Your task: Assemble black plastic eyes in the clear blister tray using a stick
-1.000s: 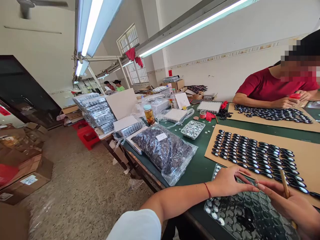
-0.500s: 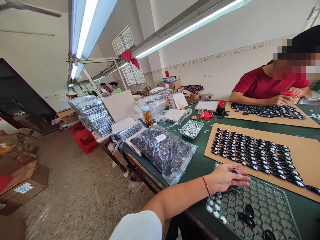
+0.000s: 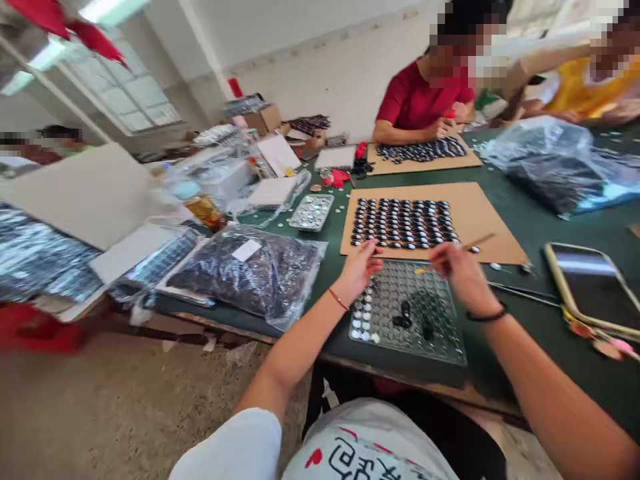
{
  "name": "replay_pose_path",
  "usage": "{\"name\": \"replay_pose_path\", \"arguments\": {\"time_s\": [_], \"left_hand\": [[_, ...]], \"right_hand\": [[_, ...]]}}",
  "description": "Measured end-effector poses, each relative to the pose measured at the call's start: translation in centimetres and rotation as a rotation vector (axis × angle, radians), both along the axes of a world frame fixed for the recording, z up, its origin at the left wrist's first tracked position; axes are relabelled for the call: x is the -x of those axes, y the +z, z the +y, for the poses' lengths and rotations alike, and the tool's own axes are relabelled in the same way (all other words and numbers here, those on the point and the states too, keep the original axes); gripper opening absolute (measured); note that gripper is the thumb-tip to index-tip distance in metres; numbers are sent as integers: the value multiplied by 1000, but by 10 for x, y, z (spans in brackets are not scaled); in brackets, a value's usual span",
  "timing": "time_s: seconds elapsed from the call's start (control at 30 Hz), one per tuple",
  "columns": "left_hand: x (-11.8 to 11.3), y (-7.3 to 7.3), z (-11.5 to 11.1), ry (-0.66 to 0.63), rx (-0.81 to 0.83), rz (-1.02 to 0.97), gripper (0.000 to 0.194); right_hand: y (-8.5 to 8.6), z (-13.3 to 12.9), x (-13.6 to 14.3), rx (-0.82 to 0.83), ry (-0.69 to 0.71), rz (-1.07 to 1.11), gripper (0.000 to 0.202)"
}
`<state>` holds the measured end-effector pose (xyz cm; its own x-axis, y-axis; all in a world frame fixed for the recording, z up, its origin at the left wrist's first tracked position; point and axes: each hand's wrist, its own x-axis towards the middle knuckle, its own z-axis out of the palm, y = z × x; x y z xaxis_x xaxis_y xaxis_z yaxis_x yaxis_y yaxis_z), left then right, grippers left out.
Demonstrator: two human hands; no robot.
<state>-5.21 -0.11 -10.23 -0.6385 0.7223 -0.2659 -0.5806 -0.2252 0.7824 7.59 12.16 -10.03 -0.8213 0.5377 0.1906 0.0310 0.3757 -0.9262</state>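
My left hand (image 3: 361, 268) is over the upper left corner of a clear plastic tray (image 3: 400, 347), its fingers curled; blur hides what is between them. My right hand (image 3: 461, 275) grips a thin stick (image 3: 484, 240) above the tray's right side, the stick's yellowish tip pointing left. Round white-and-silver pieces (image 3: 361, 327) fill pockets at the tray's left, and a few loose black oval pieces (image 3: 403, 316) lie in its middle. Just beyond is a cardboard sheet (image 3: 483, 207), bearing rows of black oval pieces with shiny silver centres (image 3: 405, 222).
A plastic bag of dark pieces (image 3: 240, 273) lies left of the tray. Behind it are a box of silver discs (image 3: 313, 212) and a jar (image 3: 203, 207). A phone (image 3: 595, 283) and tweezers (image 3: 525, 293) lie right. Co-workers sit across the table (image 3: 530, 220).
The view has swung right and down. My right hand, unseen before, now shows with the thin stick. My left hand has gone from loosely extended fingers to curled ones at the tray's corner.
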Motion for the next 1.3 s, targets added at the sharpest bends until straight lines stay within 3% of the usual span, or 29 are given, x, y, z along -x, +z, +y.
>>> {"name": "replay_pose_path", "arguments": {"time_s": [0.1, 0.27, 0.53, 0.73, 0.9, 1.07, 1.17, 1.3], "left_hand": [[15, -2, 6, 21, 5, -52, 14], [17, -2, 7, -19, -21, -33, 10], [19, -3, 6, 89, -51, 18, 9], [20, -2, 4, 59, -61, 36, 17], [20, -1, 7, 53, 3, 109, 22], [7, -3, -1, -71, 225, 386, 30], [1, -9, -2, -243, 244, 558, 41], [-3, -15, -3, -242, 217, 707, 42]], "right_hand": [[-10, -14, -12, -11, 30, -20, 41], [-7, -29, 0, -270, 101, -64, 26], [-20, -35, 19, -325, 62, 12, 18], [-32, -30, 33, -295, 69, 0, 15], [-24, -26, 21, -252, 5, 107, 17], [-8, -19, -7, -96, -144, 75, 24], [-8, -10, -12, 38, -169, 100, 26], [-8, -15, -12, 65, -160, 102, 27]]}}
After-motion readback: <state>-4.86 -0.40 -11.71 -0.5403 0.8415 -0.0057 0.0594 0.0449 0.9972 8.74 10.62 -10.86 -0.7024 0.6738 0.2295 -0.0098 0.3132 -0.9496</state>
